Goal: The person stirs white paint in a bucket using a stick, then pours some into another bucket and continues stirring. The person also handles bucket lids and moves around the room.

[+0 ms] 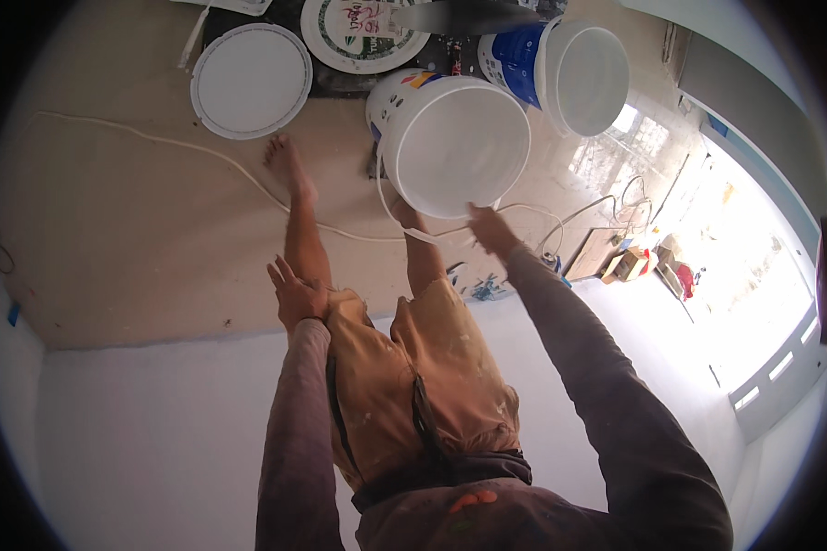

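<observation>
A white bucket [455,147] with a pale inside stands near my feet, its handle [413,234] hanging down on the near side. My right hand [492,230] is at the bucket’s near right rim; its fingers are motion-blurred, so their grip is unclear. My left hand [296,294] rests on my left leg at the edge of my tan shorts [450,367], fingers spread and holding nothing. A round white lid [250,83] lies beyond my bare left foot [285,161]. A second bucket [583,78], white and blue, stands at the back right.
Another lid [358,41] lies on a dark sheet [335,83] at the back, partly behind a dark blurred shape [459,18]. A white cord [220,156] crosses the floor [129,239]. Cardboard boxes and boards [625,266] lie at the right by a bright opening. White walls [156,413] border the floor.
</observation>
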Demonstrator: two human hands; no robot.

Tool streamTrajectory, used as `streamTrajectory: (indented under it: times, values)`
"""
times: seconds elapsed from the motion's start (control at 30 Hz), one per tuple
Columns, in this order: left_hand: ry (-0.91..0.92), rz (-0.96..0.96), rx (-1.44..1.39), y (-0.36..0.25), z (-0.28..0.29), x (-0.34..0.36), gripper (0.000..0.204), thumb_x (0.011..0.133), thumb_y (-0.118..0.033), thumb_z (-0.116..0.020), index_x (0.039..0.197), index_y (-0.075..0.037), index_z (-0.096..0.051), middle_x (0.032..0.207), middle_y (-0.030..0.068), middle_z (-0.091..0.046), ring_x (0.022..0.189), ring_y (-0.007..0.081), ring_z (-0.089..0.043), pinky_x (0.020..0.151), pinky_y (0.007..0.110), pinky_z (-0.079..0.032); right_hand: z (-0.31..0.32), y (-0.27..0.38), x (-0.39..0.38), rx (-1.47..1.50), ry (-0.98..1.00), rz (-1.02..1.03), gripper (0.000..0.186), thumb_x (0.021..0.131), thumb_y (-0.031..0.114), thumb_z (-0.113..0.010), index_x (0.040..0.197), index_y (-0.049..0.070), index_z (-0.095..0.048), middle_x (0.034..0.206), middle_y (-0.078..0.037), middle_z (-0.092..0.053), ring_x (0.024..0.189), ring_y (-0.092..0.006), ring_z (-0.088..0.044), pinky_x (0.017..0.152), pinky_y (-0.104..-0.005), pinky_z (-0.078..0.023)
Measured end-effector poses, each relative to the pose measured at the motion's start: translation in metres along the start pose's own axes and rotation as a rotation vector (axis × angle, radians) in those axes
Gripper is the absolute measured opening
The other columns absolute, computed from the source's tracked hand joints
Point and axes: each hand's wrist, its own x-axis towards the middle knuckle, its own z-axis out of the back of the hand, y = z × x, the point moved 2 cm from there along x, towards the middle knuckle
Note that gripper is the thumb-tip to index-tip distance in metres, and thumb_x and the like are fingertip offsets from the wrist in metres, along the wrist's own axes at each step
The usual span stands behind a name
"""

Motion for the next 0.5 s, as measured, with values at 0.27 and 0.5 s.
streamTrajectory:
  times: [0.27, 0.5]
  values:
    - [-0.013, 0.013, -0.044, 0.008, -0.007, -0.003, 0.076, 0.076, -0.024, -0.054, 0.142, -0.009, -0.019, 0.145, 0.02, -0.022, 0.127, 0.0346, -0.037, 0.095, 0.044, -0.044, 0.108, -0.053, 0.086, 0.598, 0.281, -0.389, 0.034, 0.091, 0.025, -0.05, 0.123, 0.012, -0.054, 0.058, 0.002, -0.045, 0.039, -0.0045, -0.034, 0.032, -0.0208, -0.03]
    - [-0.004, -0.031, -0.079, 0.011, -0.009, -0.001, 0.077, 0.076, -0.024, -0.054, 0.142, -0.009, -0.018, 0.145, 0.0199, -0.021, 0.127, 0.0345, -0.037, 0.094, 0.044, -0.045, 0.007, -0.022, -0.009, 0.241, 0.197, -0.161, 0.025, 0.083, 0.013, -0.05, 0.103, 0.0, -0.058, 0.085, -0.022, -0.061, 0.069, -0.0334, -0.059, 0.057, -0.0378, -0.051]
